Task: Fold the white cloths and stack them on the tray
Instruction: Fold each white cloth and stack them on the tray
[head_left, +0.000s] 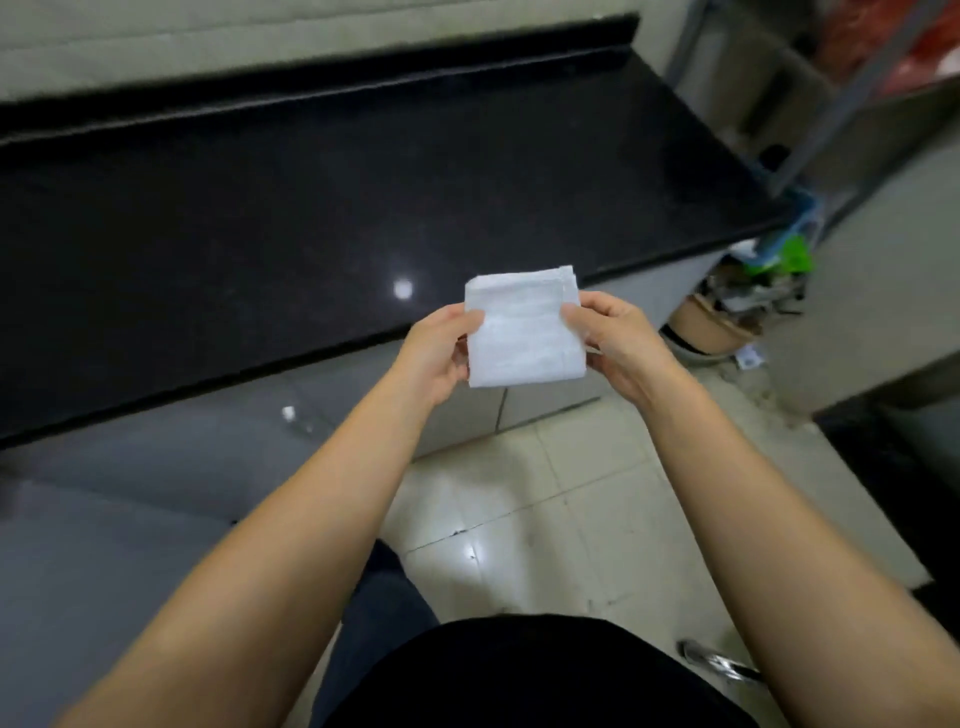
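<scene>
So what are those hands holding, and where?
A folded white cloth, pinched at its two side edges: left hand on the left edge, right hand on the right.

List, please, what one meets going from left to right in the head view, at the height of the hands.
Black countertop → left hand → folded white cloth → right hand → brown pot on the floor.

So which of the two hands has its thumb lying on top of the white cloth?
Both: the left hand pinches the folded white cloth at its left edge, the right hand at its right edge.
</scene>
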